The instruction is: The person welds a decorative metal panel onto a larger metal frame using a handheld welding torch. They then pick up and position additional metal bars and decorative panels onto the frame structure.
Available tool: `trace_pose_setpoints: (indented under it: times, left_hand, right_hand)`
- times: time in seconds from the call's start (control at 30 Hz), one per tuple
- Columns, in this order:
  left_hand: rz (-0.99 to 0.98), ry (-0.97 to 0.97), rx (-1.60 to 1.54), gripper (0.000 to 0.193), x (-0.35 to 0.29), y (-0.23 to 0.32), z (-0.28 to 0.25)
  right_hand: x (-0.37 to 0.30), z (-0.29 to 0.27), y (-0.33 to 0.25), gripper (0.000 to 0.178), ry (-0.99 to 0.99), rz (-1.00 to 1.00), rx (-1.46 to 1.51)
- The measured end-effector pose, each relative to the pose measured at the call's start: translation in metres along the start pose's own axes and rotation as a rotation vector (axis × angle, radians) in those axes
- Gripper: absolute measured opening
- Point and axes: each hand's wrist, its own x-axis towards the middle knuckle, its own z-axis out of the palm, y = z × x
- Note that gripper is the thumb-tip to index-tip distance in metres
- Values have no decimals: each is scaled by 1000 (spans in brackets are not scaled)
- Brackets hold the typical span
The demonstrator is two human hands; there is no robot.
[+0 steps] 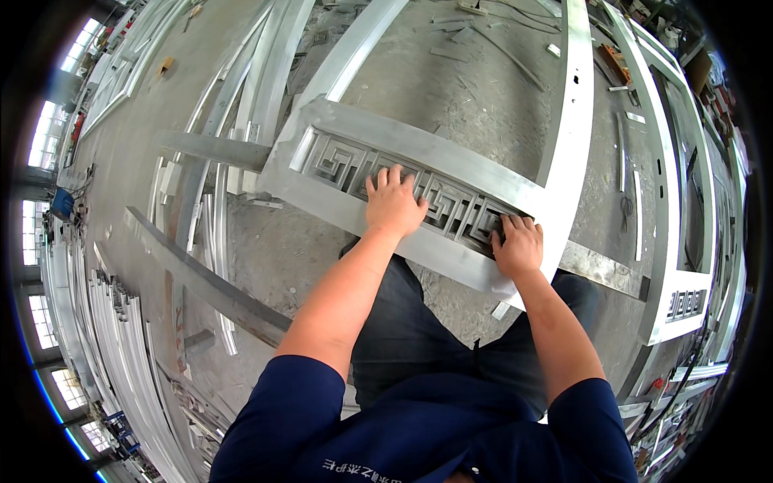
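In front of me lies a silver metal frame (451,153) with two long side bars running away from me. Near its close end, a fretwork panel (445,200) of square spiral bars sits in a rectangular opening. My left hand (394,201) rests on the panel left of its middle, fingers spread and bent over the bars. At the panel's right end my right hand (518,244) lies with its fingertips on the bars by the opening's edge. Some of the fretwork under both hands is hidden.
A metal beam (201,266) crosses at the left, and another bar (604,270) shows under the frame at right. A similar frame (684,298) stands farther right. Long silver profiles (121,362) are stacked at left. Offcuts litter the concrete floor (467,80).
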Motion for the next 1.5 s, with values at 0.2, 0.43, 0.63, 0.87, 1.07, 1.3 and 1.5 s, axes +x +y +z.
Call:
trace_pose_setpoints:
  times: [0.2,0.43,0.63,0.87,1.07,1.3,1.5]
  left_hand:
    - [-170,331,-138,40,11,-55,1]
    - [-256,15,100,38,17,-97,-16]
    - [-329,77,152,36,19,-88,-7]
    - [-335,125,130,35,18,-87,-7]
    - [-321,144,183,32,21,-88,-3]
    - [-305,170,204,32,20,-88,-3]
    - [-310,148,217,32,20,-88,-3]
  right_hand:
    - [2,3,2,39,10,-5,10]
    - [2,1,1,37,22,2,27]
    - [1,3,4,37,48,-7,57]
    - [1,3,5,38,76,-21,65]
    - [1,5,4,37,76,-16,74]
    - [5,1,2,36,-20,12,23]
    - [5,1,1,36,-73,21,-14]
